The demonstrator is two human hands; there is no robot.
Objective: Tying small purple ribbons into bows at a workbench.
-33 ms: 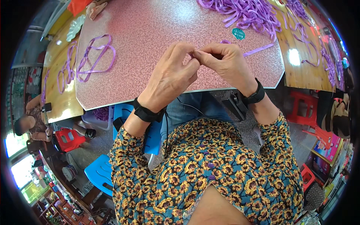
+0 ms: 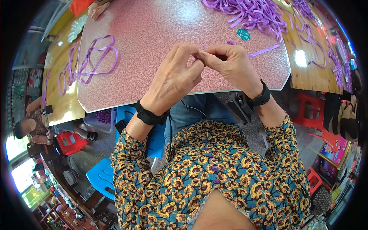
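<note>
Both of my hands meet above the near edge of the pink speckled table (image 2: 145,73). My left hand (image 2: 176,71) is closed, thumb and forefinger pinched together. Against its fingertips, the thumb and forefinger of my right hand (image 2: 230,63) are pinched too. Whatever sits between the fingertips is too small or hidden to make out. A purple ribbon (image 2: 264,51) runs from behind my right hand toward the table's right edge; whether the fingers hold it cannot be seen. On the left part of the table lies a loose looped purple ribbon (image 2: 115,57).
A heap of purple ribbons (image 2: 253,15) covers the far right corner, beside a round green sticker (image 2: 243,34). Wooden tables (image 2: 310,73) adjoin both sides. Blue chairs (image 2: 100,178) and red stools (image 2: 71,142) stand around. Another person (image 2: 34,122) sits at the left.
</note>
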